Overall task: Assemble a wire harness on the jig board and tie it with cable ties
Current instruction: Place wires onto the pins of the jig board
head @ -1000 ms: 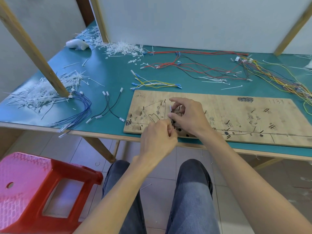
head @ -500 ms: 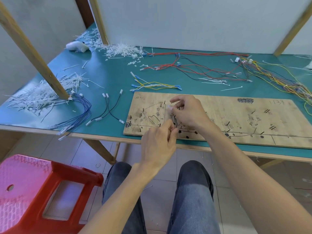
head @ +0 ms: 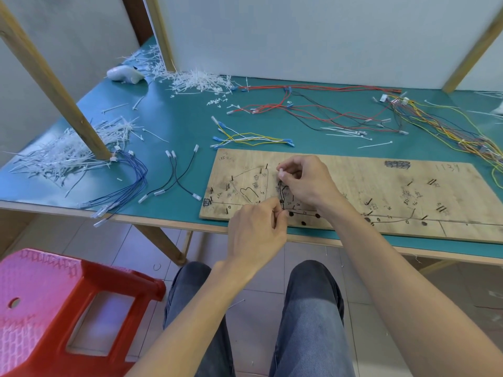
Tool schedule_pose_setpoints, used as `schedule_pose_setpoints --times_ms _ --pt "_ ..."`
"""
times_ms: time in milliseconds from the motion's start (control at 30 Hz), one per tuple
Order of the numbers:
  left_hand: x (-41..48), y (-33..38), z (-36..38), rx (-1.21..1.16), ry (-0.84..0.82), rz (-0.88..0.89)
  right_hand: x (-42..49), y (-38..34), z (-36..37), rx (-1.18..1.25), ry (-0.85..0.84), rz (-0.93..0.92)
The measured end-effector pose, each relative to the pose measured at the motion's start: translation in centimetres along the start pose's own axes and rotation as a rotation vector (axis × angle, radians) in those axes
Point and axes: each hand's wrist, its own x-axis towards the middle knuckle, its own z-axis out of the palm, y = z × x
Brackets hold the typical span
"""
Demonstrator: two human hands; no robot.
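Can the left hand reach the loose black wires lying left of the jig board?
Probably yes. The black wires lie on bare mat beside the jig board, with nothing between them and the left hand. That hand pinches a harness wire and must release it first.

the jig board (head: 353, 186) lies mid-frame on the table (head: 177, 126), loose wires (head: 313, 115) behind it, a stool (head: 68, 308) lower left.

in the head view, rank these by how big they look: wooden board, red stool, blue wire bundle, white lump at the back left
1-2. wooden board and red stool: about alike; the stool is nearer and cut off by the frame, so I won't rank them
3. blue wire bundle
4. white lump
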Motion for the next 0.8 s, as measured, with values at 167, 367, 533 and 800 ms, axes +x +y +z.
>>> schedule_pose_setpoints --times_ms 167,367,533,800 --pt "0.2 0.2 -0.3 0.029 -0.031 -0.049 0.0 -0.3 0.0 -0.006 0.024 0.002" --pt "0.2 0.3 -0.6 0.038 -0.049 -0.187 -1.5 -0.2 -0.3 -0.202 0.001 -0.143" --pt "0.2 -0.8 -1.2 0.035 -0.128 -0.218 -3.1 0.4 -0.5 -0.370 -0.095 -0.230" --pt "1.6 -5.5 -8.8 -0.015 0.320 -0.224 -4.5 2.1 -0.2 -0.156 0.071 -0.335"
